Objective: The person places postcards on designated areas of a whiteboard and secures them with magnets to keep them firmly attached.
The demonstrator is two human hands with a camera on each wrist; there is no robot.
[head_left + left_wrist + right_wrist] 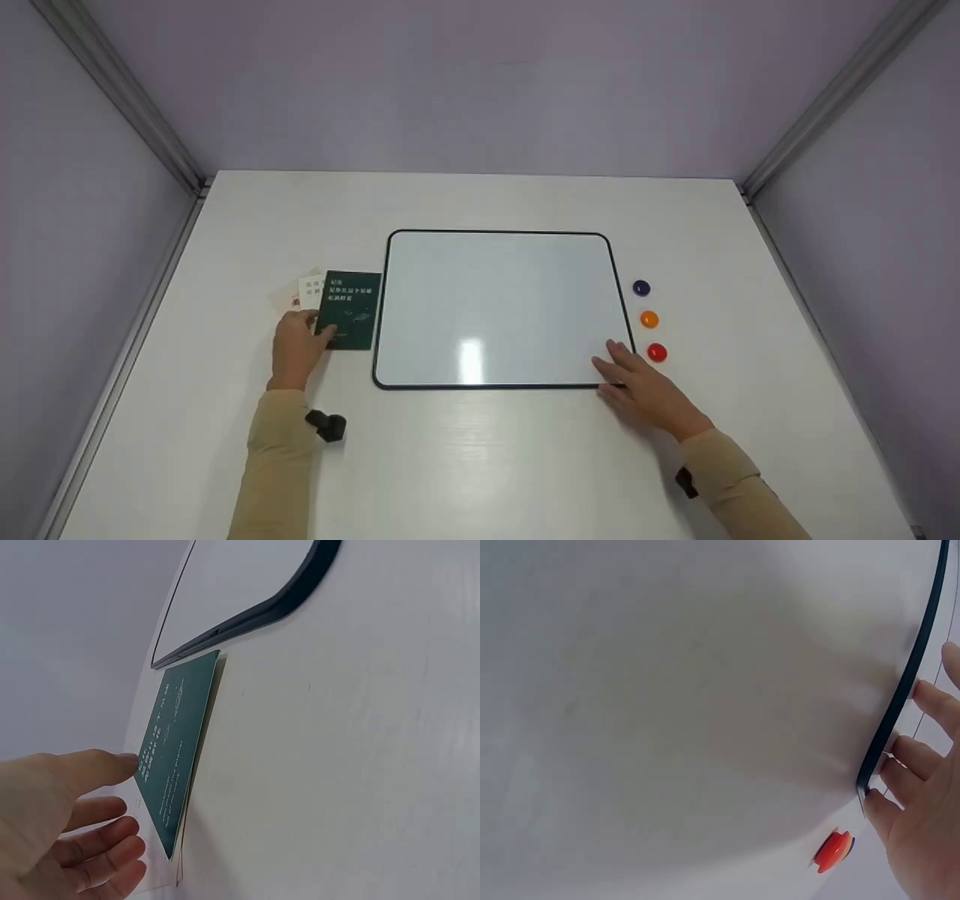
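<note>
At the left of the head view, a dark green card point(351, 309) with white lettering overlaps a white card point(310, 289) and a beige card point(282, 297). My left hand point(298, 346) is at their left side, its thumb tip right at the green card's edge and its other fingers loosely bent, with a gap from the thumb in the left wrist view. A black-rimmed whiteboard point(499, 307) lies in the middle. My right hand point(646, 390) rests on its near right corner, fingers spread across the rim point(900, 705).
Purple point(641, 288), orange point(649, 319) and red point(657, 352) round buttons stand in a row just right of the whiteboard. The white table point(480, 465) meets plain walls behind and at both sides. Small black devices point(327, 425) are at both wrists.
</note>
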